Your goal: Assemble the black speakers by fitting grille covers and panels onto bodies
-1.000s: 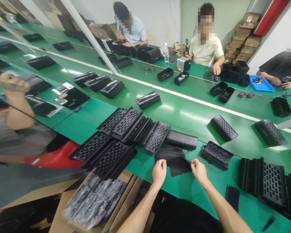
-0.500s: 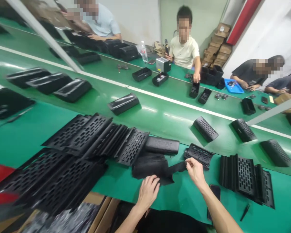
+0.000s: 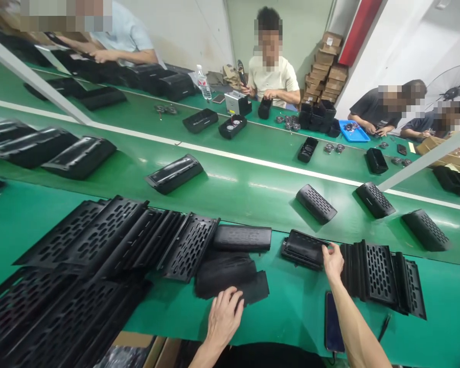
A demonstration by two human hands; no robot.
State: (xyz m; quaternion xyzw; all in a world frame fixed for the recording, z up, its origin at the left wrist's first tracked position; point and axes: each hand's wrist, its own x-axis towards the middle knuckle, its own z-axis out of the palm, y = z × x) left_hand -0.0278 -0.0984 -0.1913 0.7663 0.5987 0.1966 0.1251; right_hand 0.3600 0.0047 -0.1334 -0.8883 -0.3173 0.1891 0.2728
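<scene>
My left hand (image 3: 223, 318) rests on the green table, fingers loosely apart, its tips at the front edge of a pile of thin black sheets (image 3: 227, 273). My right hand (image 3: 333, 261) pinches the right end of a thin black sheet (image 3: 304, 244), which lies over a slotted black panel. That sheet covers most of the panel's slots. Behind the pile lies another black slotted panel (image 3: 243, 238). Just right of my right hand stands a row of slotted black panels (image 3: 379, 271).
More slotted panels (image 3: 111, 230) are stacked at the left. A phone (image 3: 332, 322) and a black pen-like tool (image 3: 384, 327) lie at front right. Black housings (image 3: 175, 174) sit on the green conveyor (image 3: 249, 179). Several people work across it, one in a pale shirt (image 3: 272, 76).
My right hand has moved right, carrying a black sheet from the pile onto the slotted panel. My left hand stays by the pile. The view has shifted; a person opposite has drawn a housing closer.
</scene>
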